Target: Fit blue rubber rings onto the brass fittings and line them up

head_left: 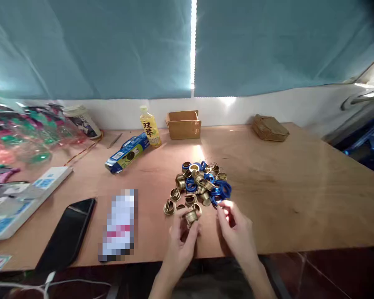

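Note:
My left hand (182, 241) is closed around a short brass-coloured cylindrical fitting (191, 216), held between thumb and fingers just above the table. The fingertips of my right hand (235, 224) come together in a pinch at the near right edge of the pile, right by the blue rings (216, 191). Whatever is between them is too small to make out. In front of both hands lies a loose heap of brass fittings (202, 182) mixed with blue rings. Several fittings, such as one brass fitting (169, 207), lie apart at the heap's left side.
At the back stand an open cardboard box (184, 128), a yellow bottle (150, 128) and a brown wrapped packet (270, 128). A blue carton (127, 153), a blurred-out phone-like object (118, 226), a black phone (67, 232) and a white box (34, 199) lie leftward.

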A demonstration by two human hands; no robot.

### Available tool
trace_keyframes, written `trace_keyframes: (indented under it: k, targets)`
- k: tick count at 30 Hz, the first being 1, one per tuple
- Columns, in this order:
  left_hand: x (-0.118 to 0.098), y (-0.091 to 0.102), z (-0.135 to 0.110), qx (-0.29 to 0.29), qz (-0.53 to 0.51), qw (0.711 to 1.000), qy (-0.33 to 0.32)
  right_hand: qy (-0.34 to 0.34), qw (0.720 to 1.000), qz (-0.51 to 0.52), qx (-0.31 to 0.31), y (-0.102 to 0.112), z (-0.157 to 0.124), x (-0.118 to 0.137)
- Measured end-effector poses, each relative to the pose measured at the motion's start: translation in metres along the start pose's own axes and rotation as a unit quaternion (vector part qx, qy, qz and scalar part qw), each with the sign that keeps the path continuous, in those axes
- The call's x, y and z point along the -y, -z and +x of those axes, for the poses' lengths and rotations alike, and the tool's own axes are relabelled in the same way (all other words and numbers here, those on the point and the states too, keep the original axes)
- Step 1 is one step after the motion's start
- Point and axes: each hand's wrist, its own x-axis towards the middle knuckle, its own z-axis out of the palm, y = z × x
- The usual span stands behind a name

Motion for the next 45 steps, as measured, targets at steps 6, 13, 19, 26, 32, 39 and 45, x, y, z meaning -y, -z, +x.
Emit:
trace_keyframes:
  k: [6, 13, 19, 26, 32, 39, 45]
  targets:
    - [-0.009, -0.005, 0.0, -0.01, -0.012, 1.0, 0.018, 0.027, 0.995, -0.086, 0.041, 0.004, 0.011, -0.013]
    - [-0.013, 0.004, 0.004, -0.01, -0.05, 0.998, 0.038, 0.044, 0.998, 0.022, 0.034, 0.004, 0.008, -0.015]
    - [-0.016, 0.002, 0.004, -0.027, -0.032, 0.996, 0.076, -0.014, 0.976, 0.216, 0.022, 0.004, 0.0, -0.008]
    - [-0.014, 0.002, 0.005, 0.043, 0.036, 0.995, 0.079, -0.097, 0.895, 0.419, 0.114, -0.001, -0.005, 0.015]
    - [-0.017, 0.001, 0.008, 0.066, 0.057, 0.994, 0.06, -0.116, 0.862, 0.485, 0.095, -0.01, -0.009, 0.015]
    - [-0.009, 0.003, 0.006, 0.086, 0.059, 0.994, 0.036, 0.036, 0.902, 0.429, 0.001, -0.014, -0.013, 0.015]
    - [-0.007, 0.004, 0.006, 0.088, 0.022, 0.995, 0.049, 0.174, 0.946, 0.272, 0.009, -0.014, -0.017, 0.015]
